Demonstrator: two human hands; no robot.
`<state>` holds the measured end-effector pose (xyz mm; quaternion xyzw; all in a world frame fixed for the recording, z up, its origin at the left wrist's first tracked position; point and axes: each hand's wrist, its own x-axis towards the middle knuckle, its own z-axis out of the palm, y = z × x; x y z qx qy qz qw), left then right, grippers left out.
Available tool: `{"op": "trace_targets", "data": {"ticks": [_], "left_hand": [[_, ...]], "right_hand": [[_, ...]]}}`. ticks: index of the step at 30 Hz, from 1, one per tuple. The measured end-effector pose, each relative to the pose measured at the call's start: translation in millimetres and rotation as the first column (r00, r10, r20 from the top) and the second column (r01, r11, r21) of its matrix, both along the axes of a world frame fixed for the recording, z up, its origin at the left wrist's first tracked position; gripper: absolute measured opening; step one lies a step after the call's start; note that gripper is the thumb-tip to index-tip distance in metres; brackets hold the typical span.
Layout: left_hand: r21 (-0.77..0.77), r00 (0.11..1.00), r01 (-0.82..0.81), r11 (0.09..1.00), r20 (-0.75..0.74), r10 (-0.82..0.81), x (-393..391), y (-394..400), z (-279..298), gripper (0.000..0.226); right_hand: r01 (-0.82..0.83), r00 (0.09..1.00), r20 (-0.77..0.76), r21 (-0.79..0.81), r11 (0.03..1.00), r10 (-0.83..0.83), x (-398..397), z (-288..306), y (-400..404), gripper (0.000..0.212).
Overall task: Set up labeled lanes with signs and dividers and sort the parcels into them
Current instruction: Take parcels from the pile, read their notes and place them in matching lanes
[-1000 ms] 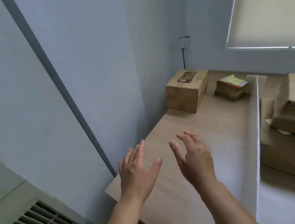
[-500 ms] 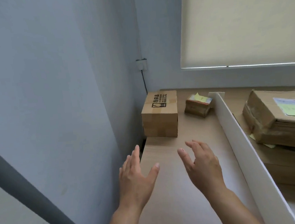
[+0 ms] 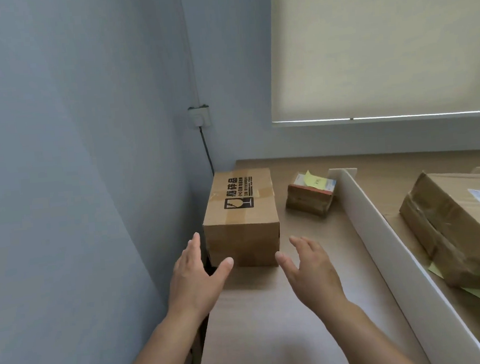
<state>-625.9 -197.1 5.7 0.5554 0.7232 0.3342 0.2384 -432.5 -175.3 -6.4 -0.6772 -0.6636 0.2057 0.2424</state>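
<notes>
A brown cardboard box (image 3: 243,219) with a black fragile mark stands on the wooden table (image 3: 273,323) against the left wall. My left hand (image 3: 196,275) is spread just before the box's near left corner, its thumb at the front face. My right hand (image 3: 312,271) is spread at the near right corner; whether it touches the box I cannot tell. Neither hand holds anything. Behind, a small taped parcel (image 3: 310,195) carries a yellow note. A white cardboard divider (image 3: 381,245) runs along the table to the right.
Beyond the divider lies a large taped parcel (image 3: 460,227) with a label, on top of yellow notes. A wall socket (image 3: 199,116) with a black cable sits in the corner. A drawn blind (image 3: 380,44) covers the window behind the table.
Both hands have moved forward to the near corners of the fragile box. The view has swung right and closer to the table.
</notes>
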Motion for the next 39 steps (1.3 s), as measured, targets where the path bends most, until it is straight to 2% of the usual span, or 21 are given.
{"op": "trace_targets", "data": {"ticks": [5, 10, 14, 18, 21, 24, 27, 30, 39], "left_hand": [[-0.031, 0.998, 0.011, 0.999, 0.055, -0.009, -1.8, 71.9, -9.6, 0.086], [-0.053, 0.995, -0.015, 0.998, 0.1, 0.02, -1.8, 111.0, -20.3, 0.089], [-0.043, 0.986, 0.015, 0.999, 0.167, -0.007, 1.7, 112.7, -21.1, 0.082], [-0.017, 0.967, 0.015, 1.0, 0.253, -0.01, 2.4, 101.7, -19.6, 0.081], [-0.063, 0.928, -0.004, 0.998, 0.372, 0.027, -0.7, 93.8, -15.8, 0.081], [-0.089, 0.915, 0.03, 0.996, 0.404, 0.008, 1.1, 91.7, -12.5, 0.08], [-0.076, 0.913, 0.017, 0.997, 0.407, 0.015, 6.7, 81.9, -11.5, 0.077], [-0.097, 0.919, -0.005, 0.995, 0.393, 0.042, 12.9, 55.6, -14.4, 0.077], [-0.108, 0.97, -0.089, 0.99, 0.218, 0.111, 40.9, -58.4, -21.2, 0.052]], "right_hand": [[-0.029, 0.998, -0.053, -0.072, 0.997, 0.025, 4.8, -8.4, 57.0, 0.066], [-0.075, 0.993, -0.099, -0.084, 0.994, 0.067, -1.2, -11.2, 89.6, 0.069], [-0.136, 0.972, -0.205, -0.092, 0.986, 0.115, -7.8, -5.8, 91.0, 0.064], [-0.132, 0.965, -0.239, -0.111, 0.985, 0.103, -7.3, -2.1, 75.0, 0.064], [-0.124, 0.962, -0.26, -0.133, 0.983, 0.086, -4.9, 1.7, 62.7, 0.065], [-0.136, 0.954, -0.286, -0.152, 0.979, 0.089, -8.5, 6.9, 58.1, 0.064], [-0.118, 0.954, -0.29, -0.14, 0.983, 0.073, -4.3, 7.6, 52.7, 0.061], [-0.067, 0.964, -0.266, -0.151, 0.986, 0.025, 8.8, 4.5, 29.3, 0.066], [0.078, 0.98, -0.167, -0.161, 0.984, -0.105, 45.4, -2.2, -89.9, 0.065]]}}
